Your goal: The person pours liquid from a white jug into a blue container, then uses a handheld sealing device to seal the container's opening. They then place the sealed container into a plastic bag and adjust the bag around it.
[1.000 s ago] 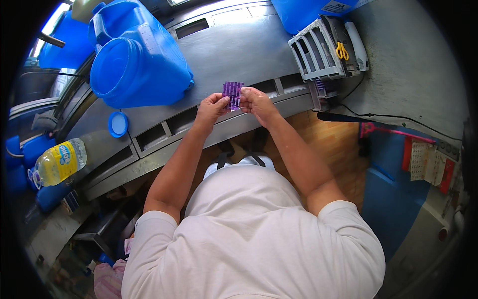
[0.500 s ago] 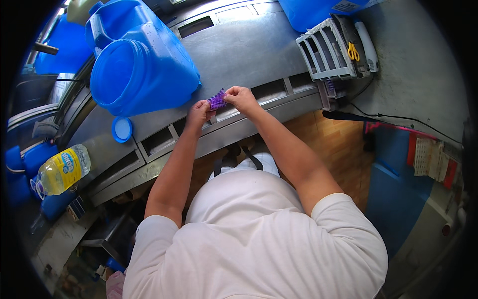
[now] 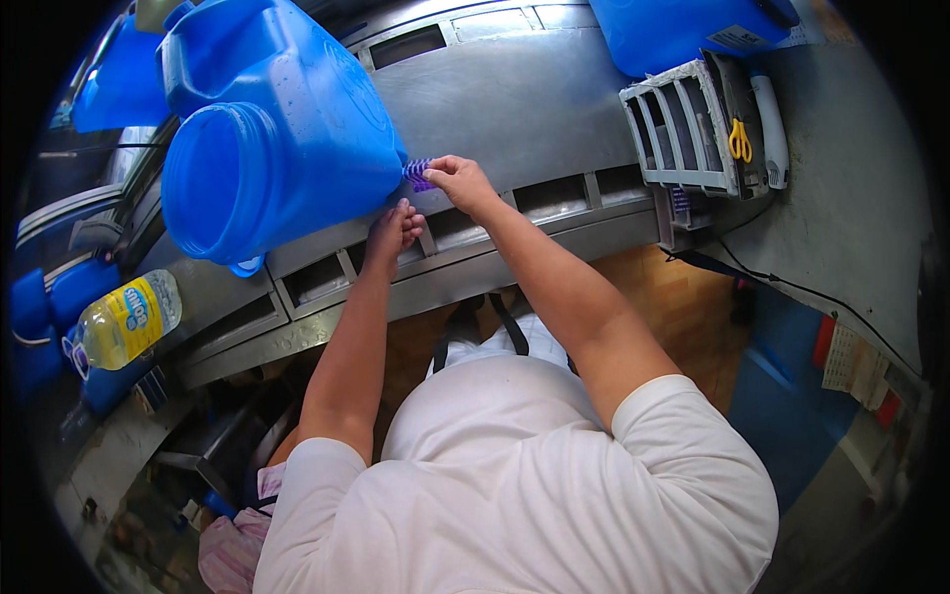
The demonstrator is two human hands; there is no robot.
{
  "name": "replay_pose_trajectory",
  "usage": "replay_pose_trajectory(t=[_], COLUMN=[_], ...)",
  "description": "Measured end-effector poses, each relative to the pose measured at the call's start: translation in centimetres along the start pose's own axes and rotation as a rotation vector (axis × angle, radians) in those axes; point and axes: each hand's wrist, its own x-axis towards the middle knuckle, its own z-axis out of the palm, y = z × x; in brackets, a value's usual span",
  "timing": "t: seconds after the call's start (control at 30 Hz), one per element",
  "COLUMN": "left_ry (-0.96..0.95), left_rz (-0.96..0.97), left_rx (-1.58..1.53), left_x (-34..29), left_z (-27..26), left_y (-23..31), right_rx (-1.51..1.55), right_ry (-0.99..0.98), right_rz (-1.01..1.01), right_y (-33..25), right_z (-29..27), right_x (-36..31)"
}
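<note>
My right hand [image 3: 462, 185] pinches a small, flat purple piece with a striped pattern [image 3: 417, 175], its exact kind unclear. The piece is up against the lower corner of a large blue plastic jug [image 3: 327, 148]; whether it touches is hard to tell. That jug lies on its side on the metal counter [image 3: 485, 99], its wide mouth uncapped and facing left toward me. Just below the purple piece, my left hand [image 3: 396, 234] has loosely curled fingers and nothing visible in them. A blue lid [image 3: 247, 265] peeks out from under the jug's mouth, mostly hidden.
At the left edge lies a clear bottle of yellowish liquid with a yellow label [image 3: 129, 319]. Another blue container [image 3: 683, 35] stands far right, near a grey slatted rack [image 3: 683, 129] holding yellow scissors [image 3: 740, 141]. Slots line the counter's front. Someone's pink clothing [image 3: 233, 549] shows lower left.
My left hand has let go of the purple piece, which my right hand has carried left to the jug. The jug has shifted down and left, covering most of the lid.
</note>
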Motion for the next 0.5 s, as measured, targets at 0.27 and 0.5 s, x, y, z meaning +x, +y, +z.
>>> replay_pose_trajectory(t=[0.27,0.5], left_ry=[0.253,0.345], left_rz=[0.450,0.244], left_rx=[0.544,0.281], left_x=[3.3,5.3], left_z=[0.0,1.0], left_y=[-1.6,-1.5], right_rx=[-0.681,-0.656], right_ry=[-0.293,-0.141], right_rz=[-0.217,-0.570], right_y=[-0.9,-5.2], right_z=[2.9,-2.3], right_x=[-0.2,-3.5])
